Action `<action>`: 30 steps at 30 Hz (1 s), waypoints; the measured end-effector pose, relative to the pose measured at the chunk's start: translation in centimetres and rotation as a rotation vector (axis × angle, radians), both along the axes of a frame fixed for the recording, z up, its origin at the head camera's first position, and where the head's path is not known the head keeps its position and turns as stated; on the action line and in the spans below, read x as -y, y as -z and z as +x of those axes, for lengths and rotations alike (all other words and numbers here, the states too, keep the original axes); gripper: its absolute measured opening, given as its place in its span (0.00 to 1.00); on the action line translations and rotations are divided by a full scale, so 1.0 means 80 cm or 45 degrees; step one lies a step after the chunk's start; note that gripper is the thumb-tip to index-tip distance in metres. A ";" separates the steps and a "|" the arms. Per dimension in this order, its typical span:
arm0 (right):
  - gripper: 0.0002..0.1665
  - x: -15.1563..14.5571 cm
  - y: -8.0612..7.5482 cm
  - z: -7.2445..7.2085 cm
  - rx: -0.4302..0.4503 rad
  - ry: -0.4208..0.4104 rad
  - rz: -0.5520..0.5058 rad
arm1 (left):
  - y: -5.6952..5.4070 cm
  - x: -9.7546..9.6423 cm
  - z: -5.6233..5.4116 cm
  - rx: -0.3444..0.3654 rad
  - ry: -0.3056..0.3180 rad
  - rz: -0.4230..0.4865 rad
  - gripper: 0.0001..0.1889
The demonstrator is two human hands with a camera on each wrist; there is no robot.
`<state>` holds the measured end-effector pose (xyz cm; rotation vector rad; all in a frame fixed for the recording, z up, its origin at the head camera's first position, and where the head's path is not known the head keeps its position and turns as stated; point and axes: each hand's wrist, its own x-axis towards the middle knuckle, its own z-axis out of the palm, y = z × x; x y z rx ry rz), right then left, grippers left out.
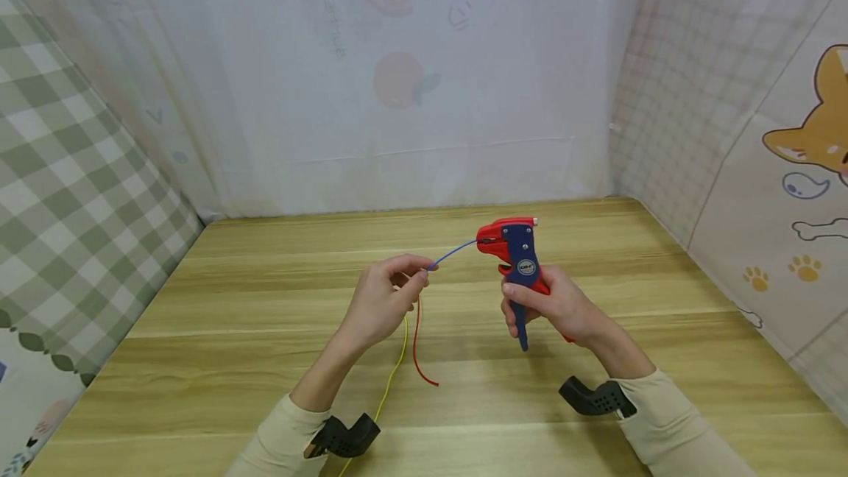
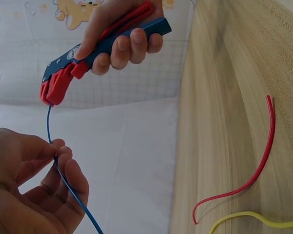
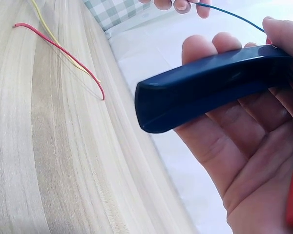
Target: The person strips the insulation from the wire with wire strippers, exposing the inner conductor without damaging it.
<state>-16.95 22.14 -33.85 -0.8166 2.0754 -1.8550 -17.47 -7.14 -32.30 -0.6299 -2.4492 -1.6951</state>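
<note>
My left hand [image 1: 384, 297] pinches a blue wire [image 1: 453, 249] between thumb and index finger; in the left wrist view the wire's rest trails down past the palm [image 2: 83, 204]. The wire's far end runs into the red nose of a red and blue wire stripper [image 1: 517, 247]. My right hand [image 1: 563, 304] grips that stripper by its handles above the table, nose toward the left. Seen from the right wrist, the hollow blue handle [image 3: 205, 87] lies across the fingers. A red wire [image 1: 416, 348] and a yellow wire [image 1: 391, 381] lie below my left hand.
The wood-grain table [image 1: 232, 330] spreads under both hands. A pale printed sheet [image 1: 298, 131] stands behind it, with a green checked cloth [image 1: 73, 160] on the left and a cartoon-print wall [image 1: 742, 190] on the right. Black mounts [image 1: 344, 436] sit on both wrists.
</note>
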 end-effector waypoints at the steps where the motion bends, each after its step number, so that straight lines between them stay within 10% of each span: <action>1: 0.07 0.000 0.000 0.000 0.000 -0.001 0.001 | 0.000 0.000 0.000 0.000 0.002 -0.002 0.11; 30: 0.15 0.024 0.008 0.007 -0.014 0.072 -0.083 | -0.001 0.005 -0.001 0.028 -0.030 -0.027 0.11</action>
